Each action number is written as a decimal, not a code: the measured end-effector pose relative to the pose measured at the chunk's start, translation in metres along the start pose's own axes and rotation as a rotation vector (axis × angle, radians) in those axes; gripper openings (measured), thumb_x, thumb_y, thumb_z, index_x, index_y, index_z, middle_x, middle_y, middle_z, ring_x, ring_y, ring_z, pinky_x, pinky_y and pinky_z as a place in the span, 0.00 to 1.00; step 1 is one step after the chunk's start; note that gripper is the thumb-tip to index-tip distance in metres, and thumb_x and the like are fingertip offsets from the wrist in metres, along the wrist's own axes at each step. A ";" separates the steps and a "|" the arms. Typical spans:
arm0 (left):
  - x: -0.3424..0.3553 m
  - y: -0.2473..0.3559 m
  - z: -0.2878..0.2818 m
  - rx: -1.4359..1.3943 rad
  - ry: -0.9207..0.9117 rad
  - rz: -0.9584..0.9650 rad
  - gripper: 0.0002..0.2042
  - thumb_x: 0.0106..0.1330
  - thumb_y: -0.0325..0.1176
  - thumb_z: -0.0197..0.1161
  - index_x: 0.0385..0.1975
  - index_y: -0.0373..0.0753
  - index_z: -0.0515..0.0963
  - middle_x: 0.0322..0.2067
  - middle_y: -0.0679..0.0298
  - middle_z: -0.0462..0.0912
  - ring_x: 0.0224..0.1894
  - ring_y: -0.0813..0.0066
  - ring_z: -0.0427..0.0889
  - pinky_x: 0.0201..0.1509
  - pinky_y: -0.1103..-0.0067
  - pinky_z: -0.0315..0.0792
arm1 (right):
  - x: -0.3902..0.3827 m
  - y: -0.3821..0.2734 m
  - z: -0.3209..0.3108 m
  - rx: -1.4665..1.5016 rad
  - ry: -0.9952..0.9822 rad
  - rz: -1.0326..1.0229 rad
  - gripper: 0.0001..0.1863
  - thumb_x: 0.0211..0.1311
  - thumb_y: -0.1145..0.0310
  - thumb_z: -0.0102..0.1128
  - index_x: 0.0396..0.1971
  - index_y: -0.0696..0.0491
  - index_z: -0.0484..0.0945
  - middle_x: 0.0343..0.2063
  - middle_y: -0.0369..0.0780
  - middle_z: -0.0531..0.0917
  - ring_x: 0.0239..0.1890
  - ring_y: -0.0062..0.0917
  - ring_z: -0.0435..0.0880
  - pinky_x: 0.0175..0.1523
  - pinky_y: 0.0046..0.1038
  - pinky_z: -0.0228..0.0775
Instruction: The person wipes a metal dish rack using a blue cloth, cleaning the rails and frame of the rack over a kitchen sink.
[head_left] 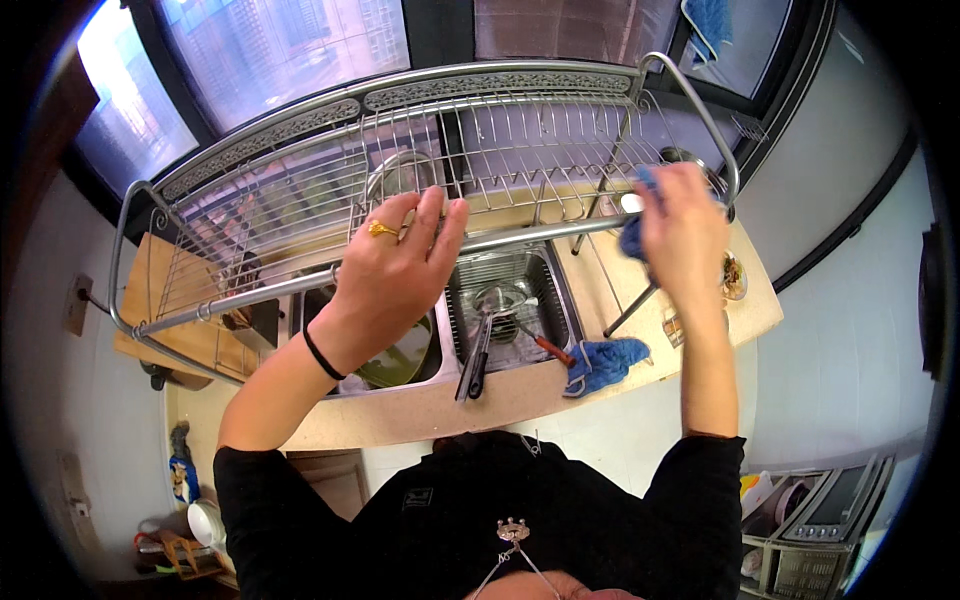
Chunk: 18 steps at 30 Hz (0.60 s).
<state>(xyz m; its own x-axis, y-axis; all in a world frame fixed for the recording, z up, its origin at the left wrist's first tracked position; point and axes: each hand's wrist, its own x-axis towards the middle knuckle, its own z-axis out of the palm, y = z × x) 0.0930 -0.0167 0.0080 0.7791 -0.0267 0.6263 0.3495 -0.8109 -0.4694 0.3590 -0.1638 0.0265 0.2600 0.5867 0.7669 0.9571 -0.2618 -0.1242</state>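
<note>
A metal dish rack [540, 236] with wire shelves spans the sink. My left hand [390, 270] is raised at its front rail, fingers stretched out, holding nothing; whether it touches the rail I cannot tell. At the rack's right end, my right hand [685, 230] grips a blue cloth [631, 240], partly hidden by the fingers. Beneath the rack, metal utensils with black handles [478, 365] lean in the right sink basin [562, 300]. A green round item [400, 362] lies in the left basin, partly covered by my left arm.
Another blue cloth [606, 366] lies at the counter's front edge beside a red-brown handle [548, 348]. A small dish of food [734, 276] stands on the right counter. Wooden boards [150, 290] are under the rack's left end. Windows [285, 50] rise behind the rack.
</note>
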 end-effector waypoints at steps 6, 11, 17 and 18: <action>-0.006 -0.004 0.010 -0.016 0.116 -0.020 0.18 0.57 0.25 0.61 0.50 0.35 0.77 0.48 0.53 0.80 0.49 0.61 0.78 0.44 0.72 0.79 | 0.000 -0.041 0.000 0.472 -0.070 -0.112 0.08 0.57 0.66 0.67 0.28 0.56 0.81 0.28 0.41 0.79 0.25 0.33 0.80 0.31 0.32 0.71; -0.008 -0.004 0.010 -0.079 0.133 -0.091 0.21 0.53 0.27 0.67 0.49 0.35 0.77 0.48 0.55 0.81 0.50 0.62 0.79 0.45 0.73 0.79 | -0.011 -0.014 -0.043 0.329 -0.261 0.081 0.11 0.55 0.64 0.70 0.26 0.57 0.84 0.19 0.39 0.80 0.19 0.26 0.79 0.28 0.26 0.69; -0.006 -0.005 -0.012 -0.363 0.009 -0.246 0.27 0.47 0.35 0.74 0.51 0.39 0.77 0.45 0.60 0.79 0.48 0.61 0.76 0.48 0.68 0.73 | -0.030 -0.015 -0.025 0.388 -0.069 0.052 0.07 0.56 0.71 0.68 0.35 0.57 0.84 0.27 0.40 0.84 0.28 0.26 0.83 0.37 0.24 0.73; -0.005 -0.008 -0.012 -0.384 0.008 -0.239 0.25 0.50 0.34 0.73 0.50 0.39 0.78 0.43 0.60 0.79 0.47 0.61 0.76 0.47 0.68 0.73 | -0.031 -0.010 -0.022 0.349 -0.027 0.095 0.08 0.58 0.72 0.66 0.37 0.57 0.83 0.31 0.41 0.84 0.32 0.27 0.83 0.39 0.24 0.73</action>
<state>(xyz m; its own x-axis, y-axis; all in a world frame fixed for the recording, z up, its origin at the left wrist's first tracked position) 0.0796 -0.0173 0.0162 0.6958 0.1841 0.6943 0.2991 -0.9531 -0.0471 0.3384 -0.1963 0.0176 0.3483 0.5937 0.7254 0.9135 -0.0415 -0.4047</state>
